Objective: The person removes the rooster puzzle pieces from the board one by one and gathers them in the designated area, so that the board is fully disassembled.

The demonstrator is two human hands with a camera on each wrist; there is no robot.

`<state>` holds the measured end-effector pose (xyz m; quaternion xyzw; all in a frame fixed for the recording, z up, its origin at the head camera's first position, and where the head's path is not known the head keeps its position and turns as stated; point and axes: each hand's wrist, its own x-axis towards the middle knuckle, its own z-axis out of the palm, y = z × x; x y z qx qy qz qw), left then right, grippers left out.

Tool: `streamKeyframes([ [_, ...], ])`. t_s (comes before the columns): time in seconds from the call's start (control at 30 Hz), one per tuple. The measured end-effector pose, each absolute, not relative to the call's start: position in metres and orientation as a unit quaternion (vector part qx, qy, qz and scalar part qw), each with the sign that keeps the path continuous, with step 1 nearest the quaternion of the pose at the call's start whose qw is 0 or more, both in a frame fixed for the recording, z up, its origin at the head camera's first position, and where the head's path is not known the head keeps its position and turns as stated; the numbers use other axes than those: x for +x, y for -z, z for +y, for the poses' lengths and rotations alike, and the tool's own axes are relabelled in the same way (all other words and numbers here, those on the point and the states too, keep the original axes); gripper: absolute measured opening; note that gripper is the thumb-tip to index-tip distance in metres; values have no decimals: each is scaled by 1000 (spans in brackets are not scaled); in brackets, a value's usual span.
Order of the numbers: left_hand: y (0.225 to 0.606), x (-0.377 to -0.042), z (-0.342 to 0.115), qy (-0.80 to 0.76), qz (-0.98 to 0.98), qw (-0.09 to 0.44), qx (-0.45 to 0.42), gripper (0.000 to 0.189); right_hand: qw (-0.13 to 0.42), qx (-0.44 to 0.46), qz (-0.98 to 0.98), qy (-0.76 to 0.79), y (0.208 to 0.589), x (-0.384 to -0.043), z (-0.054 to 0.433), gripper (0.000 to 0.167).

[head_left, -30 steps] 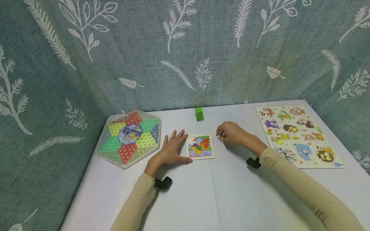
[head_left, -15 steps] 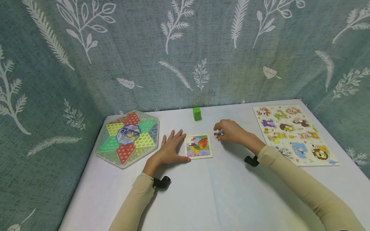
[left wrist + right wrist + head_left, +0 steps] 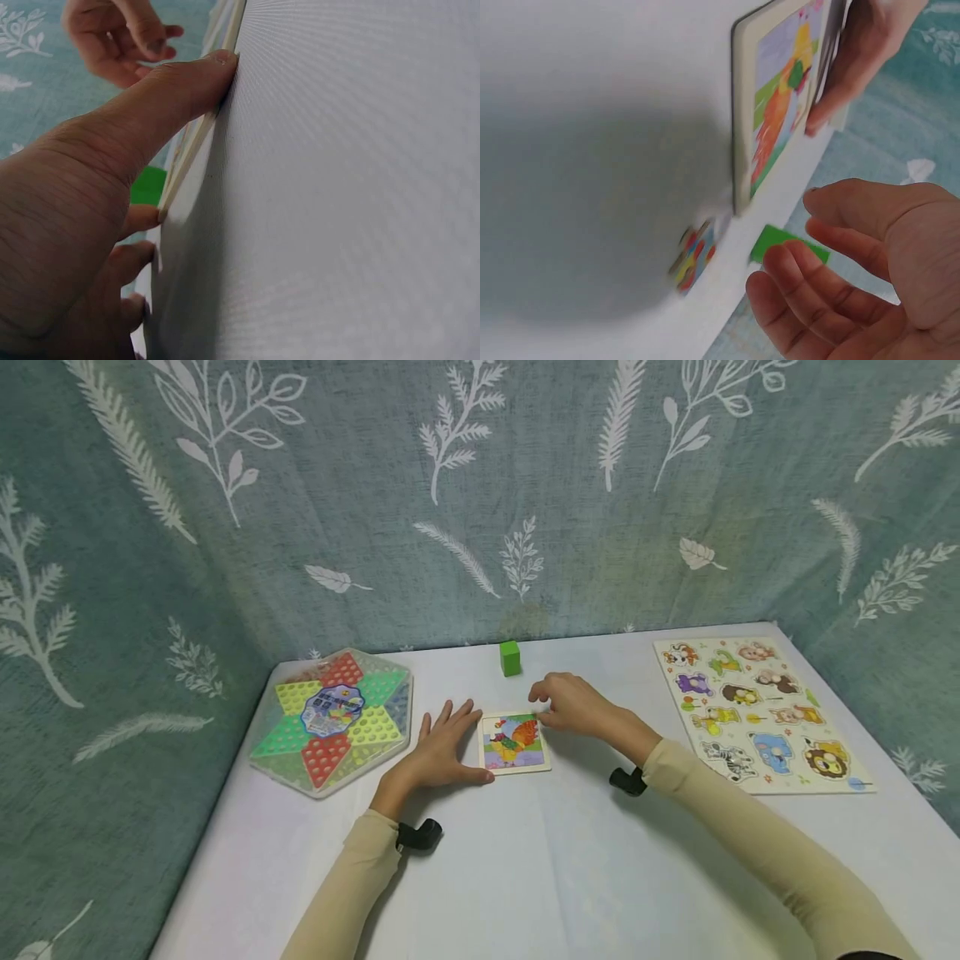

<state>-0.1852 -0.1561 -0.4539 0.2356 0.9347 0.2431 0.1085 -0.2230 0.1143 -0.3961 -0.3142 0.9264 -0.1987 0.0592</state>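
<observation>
A small framed jigsaw puzzle [image 3: 514, 745] with a rooster picture lies mid-table; its upper left part shows pale. My left hand [image 3: 437, 756] spreads along its left side, and in the left wrist view the thumb [image 3: 180, 82] and a fingertip touch the frame's edge. Over the puzzle's upper right corner is my right hand [image 3: 573, 703]. Its fingers [image 3: 780, 289] are loosely bent in the right wrist view, with a gap to the thumb and nothing held. A small colourful puzzle piece [image 3: 694, 256] lies on the table near the frame's corner, hidden behind the right hand in the head view.
Behind the puzzle stands a green block [image 3: 510, 658]. A hexagonal Chinese checkers set [image 3: 332, 722] lies at the left, and an animal peg puzzle board [image 3: 761, 714] at the right. A patterned curtain [image 3: 480, 527] closes off the white table's back and sides.
My right hand has shifted left from the small piece to the puzzle's upper right corner, and its fingers have come off the piece. The left hand stays in place.
</observation>
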Motion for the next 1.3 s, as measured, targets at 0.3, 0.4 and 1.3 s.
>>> streamKeyframes([
  [0.3, 456, -187, -158, -243, 933, 111, 242, 109, 71, -324, 919, 211, 399, -221, 91, 28],
  [0.4, 457, -187, -159, -250, 930, 109, 245, 109, 70, -327, 916, 220, 400, -222, 85, 27],
  [1.3, 460, -186, -160, -252, 930, 100, 247, 108, 89, -373, 901, 203, 419, -212, 51, 29],
])
